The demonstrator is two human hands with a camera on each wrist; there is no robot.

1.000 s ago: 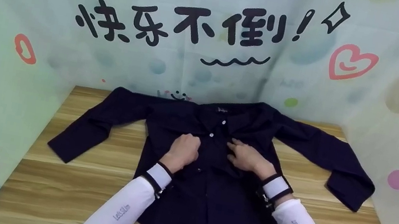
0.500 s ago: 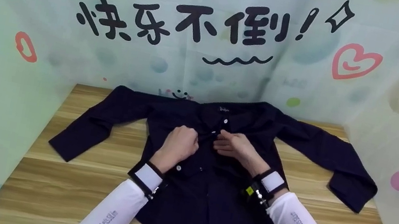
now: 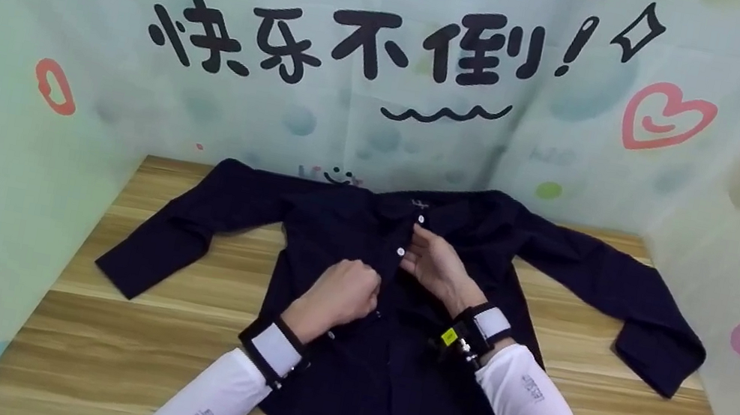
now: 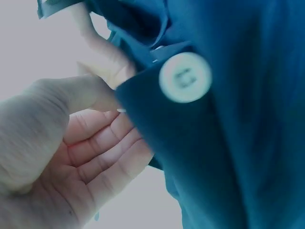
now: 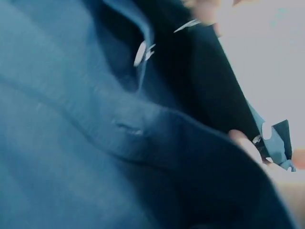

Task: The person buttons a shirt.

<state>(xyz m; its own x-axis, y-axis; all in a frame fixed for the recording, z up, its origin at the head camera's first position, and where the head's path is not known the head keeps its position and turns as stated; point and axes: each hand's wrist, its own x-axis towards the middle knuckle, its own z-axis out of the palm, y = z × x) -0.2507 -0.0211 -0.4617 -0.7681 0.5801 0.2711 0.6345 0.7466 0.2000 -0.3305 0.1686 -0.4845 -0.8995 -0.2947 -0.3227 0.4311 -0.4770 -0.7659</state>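
Observation:
A dark navy button-up shirt lies spread front up, its sleeves stretched out to both sides. My left hand pinches the front edge of the shirt between thumb and fingers, over the chest. Close by in the left wrist view is a white button on that lifted strip. Higher up, near the collar, my right hand holds the front opening, its fingertips beside another white button. A buttonhole shows in the right wrist view, where cloth hides part of the fingers.
The shirt lies on a wood-grain table. A printed cloth backdrop stands along the table's back edge and both sides. One shirt sleeve is bent near the right edge of the table.
My left hand rose, then came down and slightly right while gripping the shirt edge. My right hand moved up and left to the front opening near the collar.

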